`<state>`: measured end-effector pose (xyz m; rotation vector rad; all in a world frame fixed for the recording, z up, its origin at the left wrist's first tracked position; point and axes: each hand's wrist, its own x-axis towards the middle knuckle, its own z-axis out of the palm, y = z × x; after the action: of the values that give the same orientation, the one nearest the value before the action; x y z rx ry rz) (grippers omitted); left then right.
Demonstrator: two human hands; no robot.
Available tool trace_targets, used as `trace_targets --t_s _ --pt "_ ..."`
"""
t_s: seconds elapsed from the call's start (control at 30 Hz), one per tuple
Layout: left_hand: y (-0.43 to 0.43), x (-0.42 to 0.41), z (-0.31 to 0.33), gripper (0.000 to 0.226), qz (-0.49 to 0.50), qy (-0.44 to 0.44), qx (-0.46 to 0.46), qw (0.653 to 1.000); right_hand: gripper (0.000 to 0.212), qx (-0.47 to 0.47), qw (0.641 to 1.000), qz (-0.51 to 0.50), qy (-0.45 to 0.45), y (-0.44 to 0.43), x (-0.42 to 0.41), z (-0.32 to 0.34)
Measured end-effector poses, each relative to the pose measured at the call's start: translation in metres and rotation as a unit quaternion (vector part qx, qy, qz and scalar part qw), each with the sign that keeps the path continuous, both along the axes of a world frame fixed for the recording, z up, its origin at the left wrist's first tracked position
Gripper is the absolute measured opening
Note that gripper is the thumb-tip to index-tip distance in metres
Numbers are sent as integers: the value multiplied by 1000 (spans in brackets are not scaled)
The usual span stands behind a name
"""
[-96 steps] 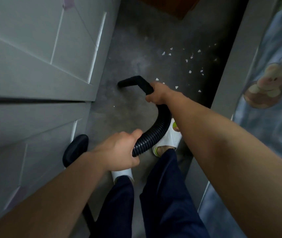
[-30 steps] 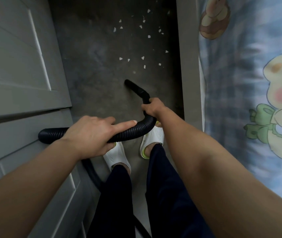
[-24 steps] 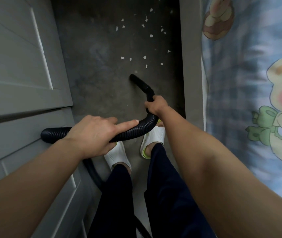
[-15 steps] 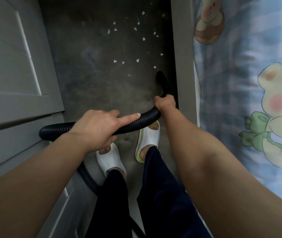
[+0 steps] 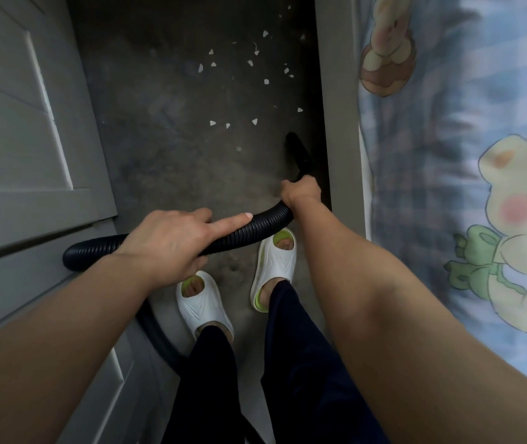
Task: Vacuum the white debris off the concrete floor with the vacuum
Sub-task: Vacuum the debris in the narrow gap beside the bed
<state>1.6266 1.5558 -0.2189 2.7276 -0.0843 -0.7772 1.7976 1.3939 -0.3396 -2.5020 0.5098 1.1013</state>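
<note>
Right hand (image 5: 300, 190): clenched round the top of the hose where the nozzle begins, right of frame centre; judged to be the steering grip, close to the tip for aim.
Left hand (image 5: 172, 241): wraps the ribbed vacuum hose (image 5: 255, 225) lower down, left of centre, with the index finger laid straight along it; probably carrying the slack so the hose neither drags nor tugs the nozzle.
Nozzle (image 5: 299, 152): black and narrow, angled down toward the concrete floor (image 5: 166, 149), just beside the grey bed rail (image 5: 339, 123). Whether the tip touches the floor I cannot tell.
White debris (image 5: 250, 63): small chips scattered in the upper middle of the frame. The nearest few lie near the tip, above and to its left, and the rest lie further up.
Progress: judged early, as most chips are not yet picked up.
Surroundings: grey cabinet doors (image 5: 15, 123) at left and a cartoon-bear bedsheet (image 5: 464, 174) at right. The lane is narrow, so the hose is likely kept high and close to the body, above the white slippers (image 5: 204, 299).
</note>
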Motion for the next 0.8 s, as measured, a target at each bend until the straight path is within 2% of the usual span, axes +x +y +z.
trace_targets --t_s 0.43,0.67,0.8 --pt "7 -19 3 98 22 11 -35 999 60 34 976 209 45 39 -2 3" --pt "15 -25 5 99 56 3 -39 998 59 40 963 264 47 68 3 5" --pt "18 -25 5 98 53 -6 -30 998 58 30 973 224 40 64 3 5"
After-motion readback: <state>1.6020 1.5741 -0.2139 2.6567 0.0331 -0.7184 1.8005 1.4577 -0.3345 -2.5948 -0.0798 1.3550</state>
